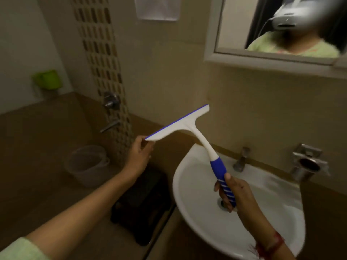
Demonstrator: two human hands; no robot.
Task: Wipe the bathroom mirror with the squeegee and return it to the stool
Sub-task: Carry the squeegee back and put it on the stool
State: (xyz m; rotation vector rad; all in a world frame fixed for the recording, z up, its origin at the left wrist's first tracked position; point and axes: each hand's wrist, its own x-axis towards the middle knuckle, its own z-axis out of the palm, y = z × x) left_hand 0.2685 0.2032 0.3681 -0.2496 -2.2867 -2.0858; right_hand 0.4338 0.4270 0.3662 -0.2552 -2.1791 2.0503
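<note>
A white squeegee (187, 126) with a blue rubber edge and a blue striped grip hangs in the air above the sink. My right hand (232, 192) grips its blue handle from below. My left hand (139, 156) pinches the left tip of the blade. The mirror (234, 23) in its white frame is on the wall at the upper right, well above the blade. A dark stool (142, 203) stands on the floor to the left of the sink, below my left forearm.
A white sink (195, 209) with a tap (241, 160) is under the squeegee. A metal holder (308, 164) is fixed to the wall at right. A pale bucket (86, 164) stands on the floor at left, with wall taps (111, 101) above it and a green holder (47, 79) further left.
</note>
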